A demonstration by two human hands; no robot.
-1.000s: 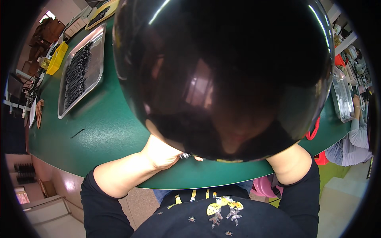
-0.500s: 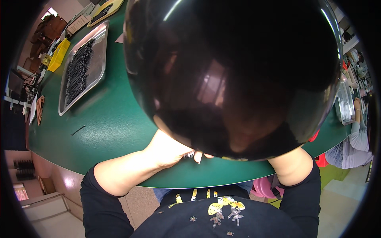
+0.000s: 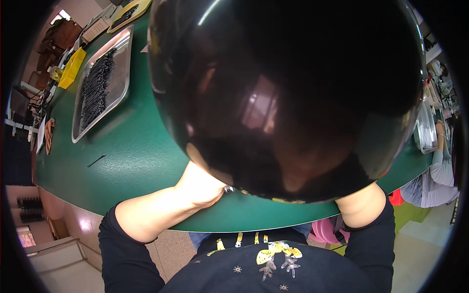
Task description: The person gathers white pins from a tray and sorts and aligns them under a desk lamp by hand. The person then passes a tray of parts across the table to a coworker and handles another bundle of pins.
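A large glossy black dome fills the middle of the head view and hides most of my work area. Its lower rim covers the fingers of my left hand; only the back of that hand and the wrist show, above the green table. A small bristly or metallic bit peeks out beside this hand, too little of it to name. My right forearm runs up beneath the dome's lower right rim, and the hand itself is hidden behind it. What either hand holds cannot be seen.
On the green table, a metal tray of thin black pieces stands at left. One loose black piece lies nearer. Beyond are a yellow bin and yellow tray. At right, a clear tray sits by another person's arm.
The black dome looks slightly bigger and reaches lower in view. Fingertips of my left hand that showed below its rim are now covered. Both forearms stay nearly in place.
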